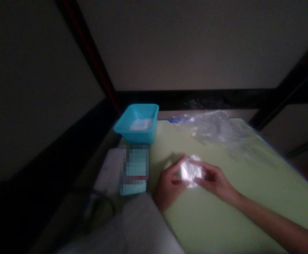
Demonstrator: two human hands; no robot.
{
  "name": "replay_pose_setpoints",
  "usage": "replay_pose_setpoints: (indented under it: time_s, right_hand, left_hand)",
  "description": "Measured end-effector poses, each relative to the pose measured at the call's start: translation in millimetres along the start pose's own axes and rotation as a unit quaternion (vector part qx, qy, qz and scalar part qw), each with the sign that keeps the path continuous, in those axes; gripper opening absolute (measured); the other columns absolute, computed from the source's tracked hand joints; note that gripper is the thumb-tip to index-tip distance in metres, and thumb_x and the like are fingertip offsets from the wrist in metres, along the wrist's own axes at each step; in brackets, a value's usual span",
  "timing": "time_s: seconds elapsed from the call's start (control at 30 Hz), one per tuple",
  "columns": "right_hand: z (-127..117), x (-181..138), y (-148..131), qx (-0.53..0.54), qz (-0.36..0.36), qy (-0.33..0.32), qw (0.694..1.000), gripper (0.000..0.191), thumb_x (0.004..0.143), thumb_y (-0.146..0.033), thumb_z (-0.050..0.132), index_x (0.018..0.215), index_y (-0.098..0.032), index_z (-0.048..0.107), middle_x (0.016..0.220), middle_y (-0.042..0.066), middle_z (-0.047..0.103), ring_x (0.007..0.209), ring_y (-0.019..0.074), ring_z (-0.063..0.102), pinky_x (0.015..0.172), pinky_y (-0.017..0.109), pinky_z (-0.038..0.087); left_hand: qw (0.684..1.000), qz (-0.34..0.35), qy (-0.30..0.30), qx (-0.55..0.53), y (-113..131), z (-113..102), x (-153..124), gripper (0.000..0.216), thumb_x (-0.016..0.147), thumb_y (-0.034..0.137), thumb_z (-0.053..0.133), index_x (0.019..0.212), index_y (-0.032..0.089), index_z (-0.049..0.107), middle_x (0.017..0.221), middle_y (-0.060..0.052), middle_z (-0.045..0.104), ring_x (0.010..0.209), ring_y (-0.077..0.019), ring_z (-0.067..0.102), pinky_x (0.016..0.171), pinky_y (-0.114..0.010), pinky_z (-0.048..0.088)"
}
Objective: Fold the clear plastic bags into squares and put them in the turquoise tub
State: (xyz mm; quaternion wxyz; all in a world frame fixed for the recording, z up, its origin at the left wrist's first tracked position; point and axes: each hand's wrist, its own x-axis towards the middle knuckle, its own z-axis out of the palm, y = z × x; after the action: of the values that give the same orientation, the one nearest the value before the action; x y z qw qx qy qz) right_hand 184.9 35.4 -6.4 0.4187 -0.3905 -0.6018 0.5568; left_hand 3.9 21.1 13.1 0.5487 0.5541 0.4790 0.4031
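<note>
A small, shiny plastic packet [191, 171] lies between my two hands, just over the pale green tabletop [209, 218]. My left hand [171, 183] grips its left side, with the thumb and fingers at its upper and lower edges. At the right side my right hand [213, 178] pinches the packet in the same way. Strong glare on the plastic hides what, if anything, is inside. Both hands look slightly blurred.
A turquoise plastic basket [140, 135] with something white in it stands at the back left. Before it lies a pixelated, light teal flat object [134, 188], beside pale cloth or paper [107, 173]. Crumpled clear plastic [217, 127] spreads over the back right. Dark walls rise behind.
</note>
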Motion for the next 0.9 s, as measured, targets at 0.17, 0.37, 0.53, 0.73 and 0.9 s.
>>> replay_pose_setpoints:
  time_s: [0.17,0.37,0.53,0.73,0.9]
  right_hand:
    - [0.3,-0.3,3.1,0.003,0.005,0.02,1.0,0.051,0.069,-0.035,0.076,0.117,-0.022,0.065,0.083,0.003,0.067,0.06,0.0106,0.053,0.053,0.022,0.045]
    - [-1.4,-0.8,0.2,-0.048,0.009,0.041,0.998,0.049,0.071,-0.034,0.074,0.118,-0.022,0.064,0.074,0.0,0.062,0.055,0.0095,0.043,0.051,0.022,0.041]
    - [-4.4,-1.5,0.7,-0.088,0.018,0.06,0.994,0.048,0.072,-0.03,0.072,0.119,-0.021,0.064,0.053,-0.008,0.032,0.048,0.0078,0.026,0.042,0.021,0.026]
    - [-7.2,-3.0,1.2,-0.124,0.036,0.05,0.99,0.051,0.075,-0.031,0.067,0.124,-0.02,0.059,0.056,-0.009,0.021,0.049,0.0084,0.021,0.043,0.022,0.019]
    - [-7.2,-3.4,-0.9,-0.14,0.044,0.049,0.988,0.051,0.075,-0.031,0.065,0.125,-0.02,0.057,0.057,-0.009,0.02,0.049,0.0085,0.02,0.044,0.023,0.018]
  left_hand:
    - [1.0,0.016,0.011,-0.012,3.2,0.9,-2.8,0.079,0.068,0.012,0.065,0.142,0.017,0.038,0.05,0.005,0.052,0.045,-0.0064,0.036,0.04,-0.015,0.029]
    - [0.992,0.077,0.098,-0.033,15.7,-0.8,-4.4,0.075,0.071,0.014,0.067,0.14,0.025,0.041,0.115,-0.009,0.063,0.076,-0.0152,0.063,0.066,-0.024,0.051]
    - [0.945,0.142,0.233,-0.182,16.3,-16.0,16.0,0.05,0.067,0.014,0.069,0.115,0.025,0.056,0.128,-0.007,0.054,0.111,-0.0218,0.056,0.087,-0.031,0.047]
    - [0.846,0.167,0.341,-0.374,25.5,-42.1,35.7,0.047,0.059,0.008,0.07,0.101,0.023,0.055,0.118,-0.004,0.054,0.112,-0.0172,0.053,0.087,-0.025,0.044]
    - [0.798,0.14,0.371,-0.453,27.9,-58.1,43.1,0.036,0.064,-0.001,0.061,0.091,0.022,0.054,0.101,0.001,0.057,0.097,-0.0098,0.057,0.087,-0.021,0.042]
